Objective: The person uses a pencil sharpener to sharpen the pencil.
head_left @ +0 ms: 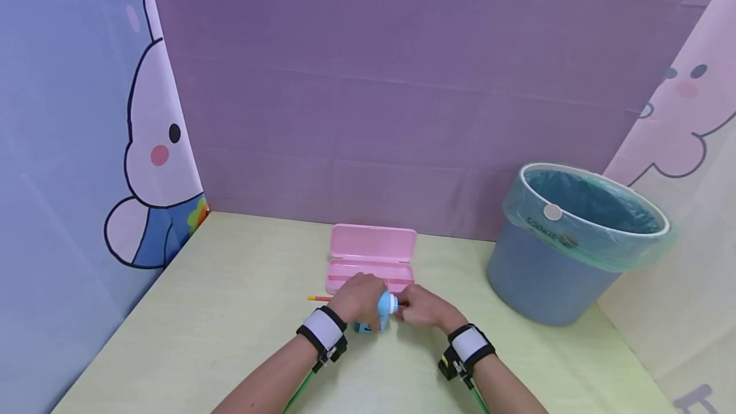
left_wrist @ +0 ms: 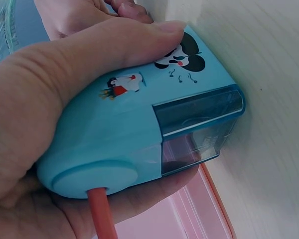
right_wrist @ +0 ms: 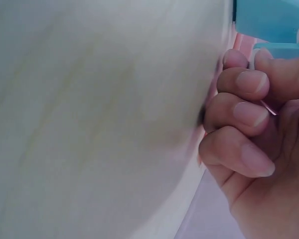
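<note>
My left hand [head_left: 359, 299] grips a light blue pencil sharpener [left_wrist: 124, 119] with cartoon animal prints and a clear shavings box. A red pencil [left_wrist: 102, 211] is stuck in the sharpener's hole; its yellow end points left in the head view. On the other side, my right hand [head_left: 427, 306] pinches the sharpener's crank [right_wrist: 279, 47] between thumb and index finger, with the other fingers curled. The knob end of the crank is hidden by the fingers. Just beyond both hands lies an opened pink pencil case [head_left: 374, 243], its lid tilted up.
At the right of the pale table [head_left: 241, 312] stands a blue-grey bin [head_left: 546, 280] lined with a greenish bag. A purple backdrop [head_left: 368, 94] rises behind the table, and printed cloths hang at both sides.
</note>
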Available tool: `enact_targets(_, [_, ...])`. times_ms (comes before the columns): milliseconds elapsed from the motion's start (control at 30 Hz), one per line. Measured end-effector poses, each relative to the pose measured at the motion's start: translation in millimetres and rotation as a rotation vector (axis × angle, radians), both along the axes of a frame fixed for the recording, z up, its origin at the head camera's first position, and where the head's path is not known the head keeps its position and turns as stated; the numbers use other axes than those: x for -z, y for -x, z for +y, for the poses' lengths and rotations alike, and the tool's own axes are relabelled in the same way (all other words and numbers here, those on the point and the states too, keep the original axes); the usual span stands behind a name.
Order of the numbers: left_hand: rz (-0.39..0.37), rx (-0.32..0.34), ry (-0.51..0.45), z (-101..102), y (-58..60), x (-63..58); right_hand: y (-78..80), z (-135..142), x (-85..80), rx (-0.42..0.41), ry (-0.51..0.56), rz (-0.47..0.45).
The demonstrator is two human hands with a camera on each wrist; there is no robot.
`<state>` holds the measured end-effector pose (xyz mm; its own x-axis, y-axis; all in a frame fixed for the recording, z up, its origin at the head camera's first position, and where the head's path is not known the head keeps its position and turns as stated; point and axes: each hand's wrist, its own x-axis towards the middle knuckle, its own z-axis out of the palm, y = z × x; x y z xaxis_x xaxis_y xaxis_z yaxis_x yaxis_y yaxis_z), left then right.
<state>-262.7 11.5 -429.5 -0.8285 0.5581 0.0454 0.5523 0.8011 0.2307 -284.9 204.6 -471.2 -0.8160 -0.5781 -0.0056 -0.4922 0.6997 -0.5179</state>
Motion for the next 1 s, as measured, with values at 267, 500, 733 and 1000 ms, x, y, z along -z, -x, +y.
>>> enact_targets(267, [0.001, -0.001, -0.007, 1, -1.5, -1.7, -2.9, -2, -2.9, 0.021, -0.050, -0.039])
enact_targets(500, [-0.036, -0.019, -0.016, 2, -2.5, -3.0, -13.6, -1, -2.1, 0.012, -0.045, -0.043])
enact_targets(733, [-0.053, -0.039, -0.029, 3, -4.8, -2.9, -23.4, 1, -1.3, -0.080, -0.038, -0.027])
enact_targets(1000, [-0.046, -0.057, -0.035, 2, -5.0, -3.6, -30.8, 4, -1.1, -0.122, -0.005, -0.057])
